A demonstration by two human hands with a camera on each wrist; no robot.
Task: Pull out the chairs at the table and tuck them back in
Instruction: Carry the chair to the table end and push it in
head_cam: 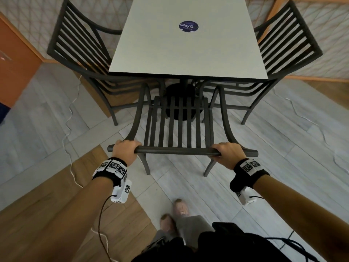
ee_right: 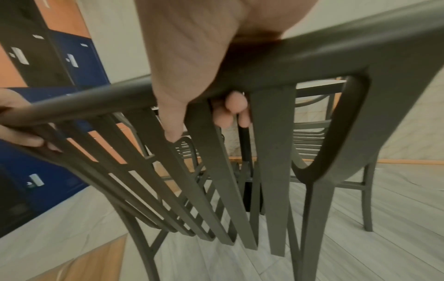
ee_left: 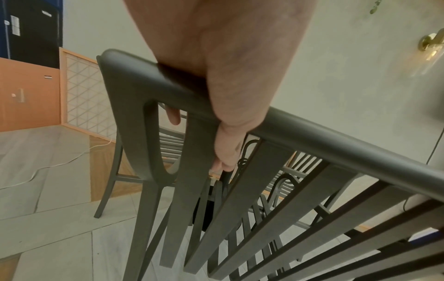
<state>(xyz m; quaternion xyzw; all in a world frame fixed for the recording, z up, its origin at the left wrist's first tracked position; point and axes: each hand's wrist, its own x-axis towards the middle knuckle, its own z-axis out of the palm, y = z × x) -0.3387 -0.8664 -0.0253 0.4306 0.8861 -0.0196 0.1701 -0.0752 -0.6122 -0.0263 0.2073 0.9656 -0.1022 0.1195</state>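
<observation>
A dark slatted chair (head_cam: 179,125) stands in front of me at the near side of a square pale table (head_cam: 187,44), its seat partly under the tabletop. My left hand (head_cam: 125,148) grips the left part of the chair's top rail (head_cam: 175,150), fingers curled over it. My right hand (head_cam: 225,151) grips the right part of the same rail. In the left wrist view my left hand (ee_left: 216,85) wraps the top rail (ee_left: 336,152). In the right wrist view my right hand (ee_right: 192,79) wraps the top rail (ee_right: 312,62).
Two more dark chairs stand at the table, the left chair (head_cam: 81,52) and the right chair (head_cam: 289,48). A round black table base (head_cam: 181,103) sits under the top. White cables (head_cam: 69,118) run on the floor. My feet (head_cam: 173,214) are behind the chair.
</observation>
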